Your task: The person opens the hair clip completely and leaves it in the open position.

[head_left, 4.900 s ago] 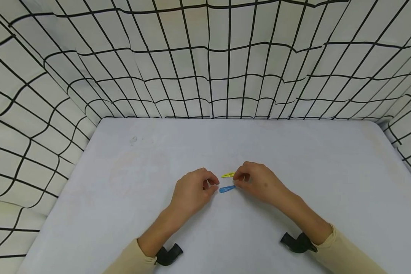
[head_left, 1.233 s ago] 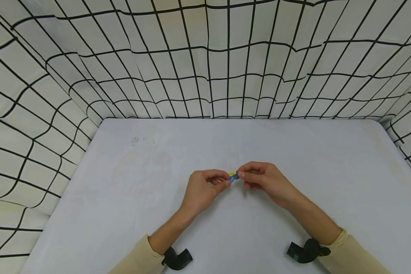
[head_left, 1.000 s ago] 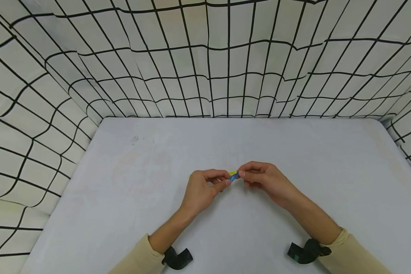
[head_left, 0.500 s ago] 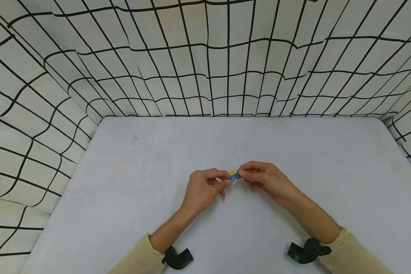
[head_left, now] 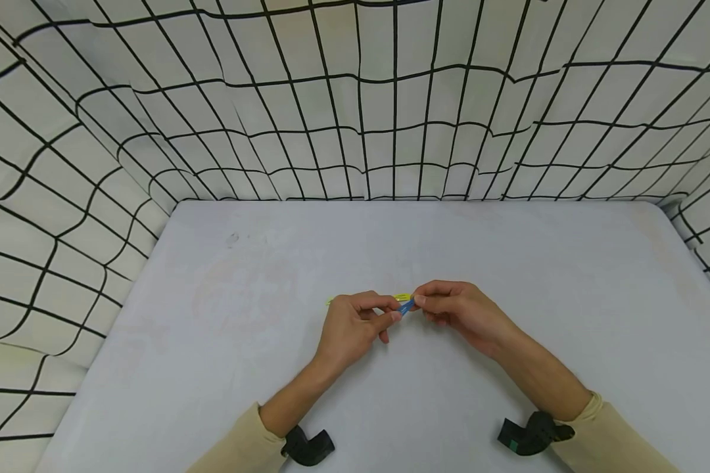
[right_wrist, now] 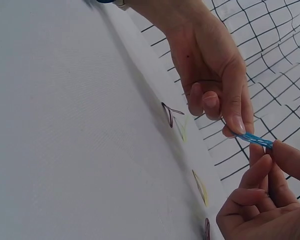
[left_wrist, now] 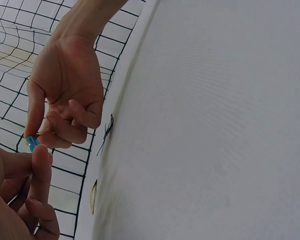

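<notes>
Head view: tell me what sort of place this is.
Probably an indoor recording booth: a white table, a black-gridded pale backdrop around its far edge and sides, and a black device at each wrist.

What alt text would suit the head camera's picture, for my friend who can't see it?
A person's left hand and right hand pinch opposite ends of a blue hair clip above a white table. A yellow hair clip lies just beyond, before a black-gridded pale backdrop.

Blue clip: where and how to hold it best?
Probably best: pinch the blue clip at its two ends, left grip from the left, right grip from the right. It is slim, elongated, bridges the two grips and is raised off the table.
</notes>
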`<action>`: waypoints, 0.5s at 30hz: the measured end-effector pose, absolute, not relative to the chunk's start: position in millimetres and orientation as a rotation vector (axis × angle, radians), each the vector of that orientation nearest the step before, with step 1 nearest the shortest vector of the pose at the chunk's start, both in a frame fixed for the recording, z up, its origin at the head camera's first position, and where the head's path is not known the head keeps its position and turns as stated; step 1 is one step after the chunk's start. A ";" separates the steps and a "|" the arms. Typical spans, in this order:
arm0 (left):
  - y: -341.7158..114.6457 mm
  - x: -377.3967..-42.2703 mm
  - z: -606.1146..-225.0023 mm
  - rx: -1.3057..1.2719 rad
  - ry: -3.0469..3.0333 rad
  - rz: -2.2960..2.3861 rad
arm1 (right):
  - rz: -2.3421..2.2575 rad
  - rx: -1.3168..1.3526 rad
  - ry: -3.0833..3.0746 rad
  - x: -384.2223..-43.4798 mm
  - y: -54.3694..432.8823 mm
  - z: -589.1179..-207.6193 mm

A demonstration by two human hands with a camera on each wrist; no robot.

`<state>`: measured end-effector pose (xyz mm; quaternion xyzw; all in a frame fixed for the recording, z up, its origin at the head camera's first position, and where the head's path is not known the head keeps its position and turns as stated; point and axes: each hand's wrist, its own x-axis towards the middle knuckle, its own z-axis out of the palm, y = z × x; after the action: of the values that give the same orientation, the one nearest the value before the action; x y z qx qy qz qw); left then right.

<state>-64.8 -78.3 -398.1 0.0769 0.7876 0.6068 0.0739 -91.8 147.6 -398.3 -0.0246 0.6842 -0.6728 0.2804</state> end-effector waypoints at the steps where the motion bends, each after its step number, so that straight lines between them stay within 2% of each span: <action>1: -77.9 -64.6 -398.1 0.230 2.363 1.823 | -1.806 -0.066 1.825 -92.0 148.0 -398.7; 15: -76.0 -63.5 -401.2 0.231 2.366 1.817 | -1.799 -0.047 1.807 -91.4 150.7 -399.7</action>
<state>-63.5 -76.0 -401.2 0.0769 0.7886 0.6055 0.0749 -91.4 150.7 -399.7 -0.0178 0.6779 -0.6749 0.2911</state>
